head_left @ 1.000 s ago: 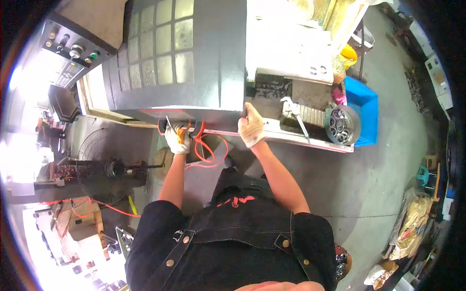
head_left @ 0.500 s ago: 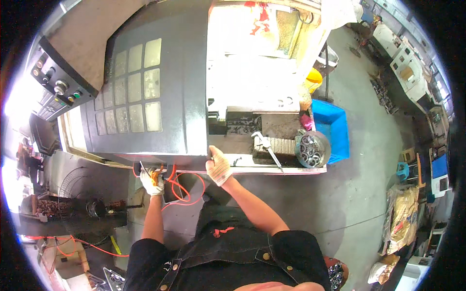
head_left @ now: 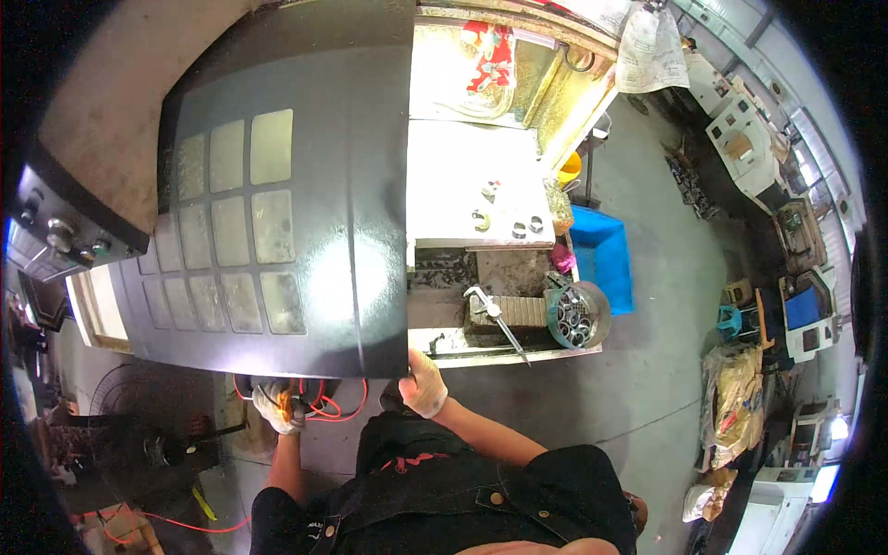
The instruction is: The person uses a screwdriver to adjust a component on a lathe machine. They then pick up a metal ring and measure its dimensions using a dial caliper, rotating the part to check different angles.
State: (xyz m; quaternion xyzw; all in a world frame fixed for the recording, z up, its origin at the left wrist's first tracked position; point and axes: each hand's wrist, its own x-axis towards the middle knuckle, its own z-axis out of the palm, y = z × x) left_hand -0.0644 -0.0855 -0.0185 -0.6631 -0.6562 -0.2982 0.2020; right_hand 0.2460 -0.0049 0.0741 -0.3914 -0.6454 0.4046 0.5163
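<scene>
My right hand [head_left: 425, 387], in a pale work glove, grips the lower right edge of a machine's dark sliding door [head_left: 319, 213]. My left hand [head_left: 278, 407], also gloved, is closed under the door's bottom edge around an orange and dark tool that looks like an air blow gun. Beside it loops an orange-red hose [head_left: 347, 411]. Right of the door, a caliper [head_left: 498, 320] lies slanting across a ribbed grey block [head_left: 523, 312]. A round metal bowl [head_left: 601, 314] next to it holds several metal rings.
A blue bin [head_left: 606, 254] stands beyond the bowl, near a yellow container [head_left: 569, 168]. Small rings [head_left: 528, 227] sit on the brightly lit machine surface. At left are a control panel [head_left: 69, 227] and a dark fan [head_left: 125, 407]. Wrapped bundles [head_left: 735, 402] lie at right.
The door's edge has slid right, nearer the caliper, with my right hand on it. My view has shifted, so the machine sits lower in it. Both hands stay closed.
</scene>
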